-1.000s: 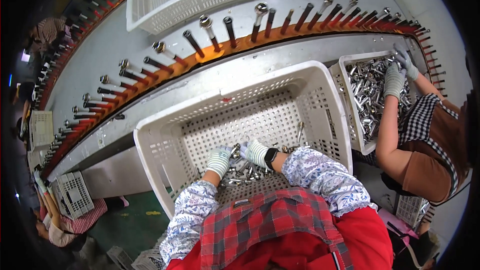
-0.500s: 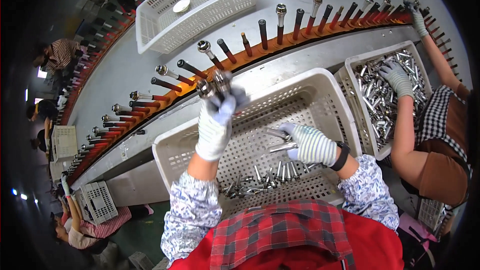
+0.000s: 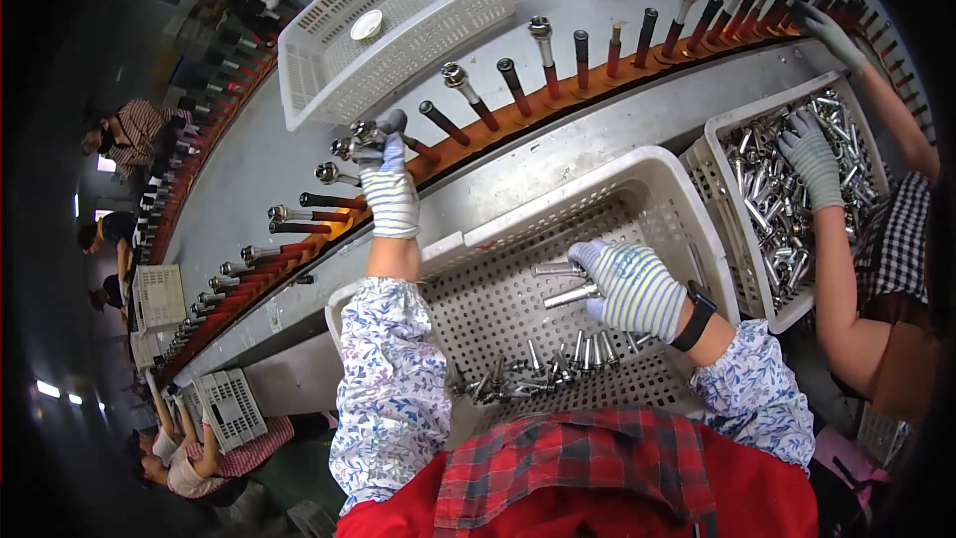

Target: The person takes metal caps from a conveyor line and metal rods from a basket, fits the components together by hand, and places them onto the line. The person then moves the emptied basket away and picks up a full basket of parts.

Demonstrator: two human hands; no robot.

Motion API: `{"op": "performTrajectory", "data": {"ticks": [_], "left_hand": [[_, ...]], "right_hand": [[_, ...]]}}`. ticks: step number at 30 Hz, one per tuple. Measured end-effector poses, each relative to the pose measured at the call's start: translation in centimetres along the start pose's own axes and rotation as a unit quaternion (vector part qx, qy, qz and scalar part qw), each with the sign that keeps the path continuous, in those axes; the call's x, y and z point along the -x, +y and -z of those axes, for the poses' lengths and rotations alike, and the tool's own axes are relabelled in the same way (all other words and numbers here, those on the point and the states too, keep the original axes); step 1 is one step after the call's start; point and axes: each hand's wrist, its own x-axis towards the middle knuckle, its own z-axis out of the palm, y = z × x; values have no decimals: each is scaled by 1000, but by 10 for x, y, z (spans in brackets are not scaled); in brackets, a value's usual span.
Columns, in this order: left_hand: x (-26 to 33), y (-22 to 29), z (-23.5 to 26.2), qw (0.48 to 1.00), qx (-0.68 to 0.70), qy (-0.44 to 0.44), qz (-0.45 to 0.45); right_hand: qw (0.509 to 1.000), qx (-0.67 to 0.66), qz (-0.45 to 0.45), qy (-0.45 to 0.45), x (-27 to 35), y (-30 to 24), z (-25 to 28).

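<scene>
No packages, labels, signs or screens are observed in the head view. Only unmarked white perforated plastic crates [image 3: 637, 189] are seen, and no printed surface is noted on them.

The left hand [image 3: 386, 184] covers the top of the metal fitting [image 3: 360, 132] it grips at the peg rail [image 3: 597, 90], so the seating of the fitting on its peg cannot be determined. The right hand [image 3: 637, 289] closes over several metal fittings [image 3: 568, 294]; only their ends protrude, and their count is hidden. The person's floral sleeves [image 3: 388, 389] and red plaid garment [image 3: 588, 468] mask the near wall of the white perforated crate [image 3: 647, 179]. The loose fittings in the crate [image 3: 538, 369] are too small to distinguish individually. The co-worker's crate [image 3: 732, 229] is partly covered by a gloved hand [image 3: 812, 154]. The far pegs at the rail's ends blur into the dark rim.
</scene>
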Motion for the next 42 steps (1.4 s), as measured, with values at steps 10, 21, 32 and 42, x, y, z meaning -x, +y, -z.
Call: {"op": "performTrajectory", "data": {"ticks": [10, 21, 32, 42], "left_hand": [[-5, -8, 63, 998, -6, 2, -55], [92, 53, 87, 990, 123, -9, 75], [-8, 7, -41, 993, -12, -110, -46], [-4, -17, 31, 988, -18, -29, 149]], "right_hand": [[1000, 15, -17, 8, 13, -12, -8], [1000, -13, -21, -17, 7, -17, 9], [997, 10, -5, 82, 10, 3, -6], [993, -51, -11, 104, 8, 10, 7]]}}
